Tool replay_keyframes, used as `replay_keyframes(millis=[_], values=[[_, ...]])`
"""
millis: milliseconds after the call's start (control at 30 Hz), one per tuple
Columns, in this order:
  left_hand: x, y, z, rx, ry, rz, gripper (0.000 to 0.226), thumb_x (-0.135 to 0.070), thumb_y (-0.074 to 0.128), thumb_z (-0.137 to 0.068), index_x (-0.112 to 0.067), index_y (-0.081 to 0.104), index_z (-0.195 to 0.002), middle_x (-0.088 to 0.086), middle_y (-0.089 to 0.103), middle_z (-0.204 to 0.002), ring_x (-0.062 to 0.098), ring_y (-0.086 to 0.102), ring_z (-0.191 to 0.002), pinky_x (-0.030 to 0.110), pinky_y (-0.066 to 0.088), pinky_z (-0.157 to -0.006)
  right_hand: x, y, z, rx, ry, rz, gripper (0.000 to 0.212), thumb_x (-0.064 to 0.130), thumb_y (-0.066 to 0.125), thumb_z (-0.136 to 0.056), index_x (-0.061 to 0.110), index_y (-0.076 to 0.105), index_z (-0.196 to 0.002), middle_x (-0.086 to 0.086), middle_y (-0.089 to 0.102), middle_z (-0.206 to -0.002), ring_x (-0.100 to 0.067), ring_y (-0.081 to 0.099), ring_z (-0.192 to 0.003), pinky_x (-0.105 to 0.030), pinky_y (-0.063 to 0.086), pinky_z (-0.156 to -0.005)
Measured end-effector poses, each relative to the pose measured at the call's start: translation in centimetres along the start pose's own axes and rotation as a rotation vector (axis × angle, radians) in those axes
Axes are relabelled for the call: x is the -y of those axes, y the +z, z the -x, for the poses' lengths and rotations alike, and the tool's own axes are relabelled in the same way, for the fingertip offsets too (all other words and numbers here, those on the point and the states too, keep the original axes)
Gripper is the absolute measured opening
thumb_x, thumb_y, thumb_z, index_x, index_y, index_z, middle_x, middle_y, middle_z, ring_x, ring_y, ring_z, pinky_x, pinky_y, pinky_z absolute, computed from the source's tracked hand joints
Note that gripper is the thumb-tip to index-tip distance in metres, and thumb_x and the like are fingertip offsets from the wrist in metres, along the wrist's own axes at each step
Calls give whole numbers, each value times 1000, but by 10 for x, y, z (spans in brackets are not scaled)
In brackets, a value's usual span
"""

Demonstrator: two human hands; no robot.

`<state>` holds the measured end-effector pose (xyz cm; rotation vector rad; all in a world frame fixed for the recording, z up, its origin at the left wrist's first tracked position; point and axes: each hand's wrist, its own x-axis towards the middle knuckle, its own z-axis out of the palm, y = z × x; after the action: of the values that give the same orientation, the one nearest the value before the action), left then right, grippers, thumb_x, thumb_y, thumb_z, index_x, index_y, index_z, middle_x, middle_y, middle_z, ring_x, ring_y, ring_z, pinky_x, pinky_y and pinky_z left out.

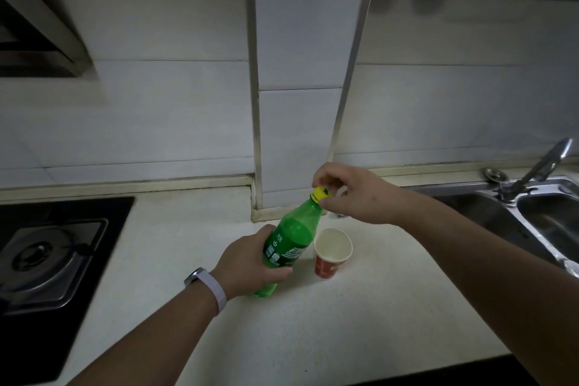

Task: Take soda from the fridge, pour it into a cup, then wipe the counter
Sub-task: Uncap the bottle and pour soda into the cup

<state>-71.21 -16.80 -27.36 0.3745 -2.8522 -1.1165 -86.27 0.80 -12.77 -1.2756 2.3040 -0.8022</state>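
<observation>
Opening the soda before the pour. The left hand (250,263) wraps its grip around the labelled midsection of the green soda bottle (289,244), thumb across the front and fingers curled behind, so that the body cannot turn while the cap is worked. The right hand (354,194) comes in from above and pinches the yellow cap (322,193) between fingertips and thumb; this is judged to be the unscrewing step, with the cap still seated on the neck.

The bottle's long axis is tilted: its base lies below the left grip, at or just above the table (313,338), and the neck leans up and away from the person, slightly toward the right grip. The mouth therefore points up and back, which keeps liquid off the cap.

The paper cup (332,252) stands upright just beside the bottle, below the right grip, mouth open upward and apparently empty, placed close for a short pour. Pouring and wiping remain undone.
</observation>
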Motion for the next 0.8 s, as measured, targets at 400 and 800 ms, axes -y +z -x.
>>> replay_keyframes(millis=[400,800], values=[[8,6,2,-21,-17,71,63,-58,76,-65,-37,49,-119,-15,69,-100,6,66,-87,34,56,-79,9,-4,-8,156,-49,167,25,6,55,-87,28,61,-97,3,58,-99,-15,56,-90,-28,45,-74],[6,10,1,-11,-32,77,62,-55,78,-66,-40,48,-119,-18,69,-100,1,65,-86,30,57,-77,-1,20,-13,-104,177,277,45,65,46,-89,22,57,-86,2,60,-80,-12,56,-73,-32,48,-65]])
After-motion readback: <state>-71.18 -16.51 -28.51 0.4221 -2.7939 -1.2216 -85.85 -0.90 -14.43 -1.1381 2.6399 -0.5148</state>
